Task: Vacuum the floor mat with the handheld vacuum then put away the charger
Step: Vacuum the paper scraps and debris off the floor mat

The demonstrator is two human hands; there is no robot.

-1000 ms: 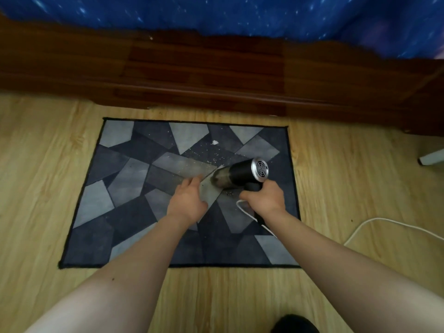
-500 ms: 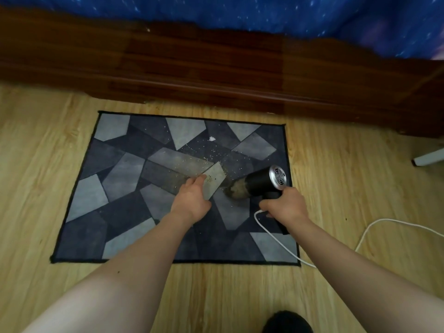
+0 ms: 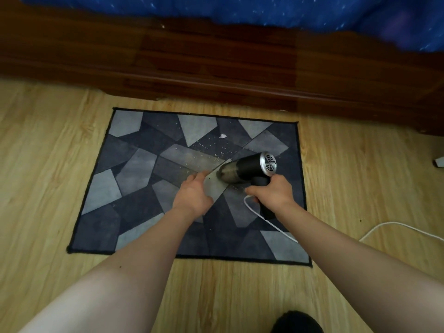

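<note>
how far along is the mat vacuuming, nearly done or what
Partway. Done: the near half of the mat looks mostly clean. In hand: the right hand grips the vacuum, nozzle down mid-mat, while the left hand presses the mat flat. Left: crumbs and a white scrap beyond the nozzle, then the white cable to put away.

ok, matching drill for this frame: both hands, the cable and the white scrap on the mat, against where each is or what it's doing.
Column A
1. left hand
2. right hand
3. white cable
4. white scrap

Column B
a. lies on the floor mat beyond the handheld vacuum, nearer the bed frame
b. grips the vacuum's handle
c. rests on the mat, fingers straight, beside the nozzle
d. trails from the handle over the mat towards the wood floor on the right

Pairs: 1-c, 2-b, 3-d, 4-a
</note>
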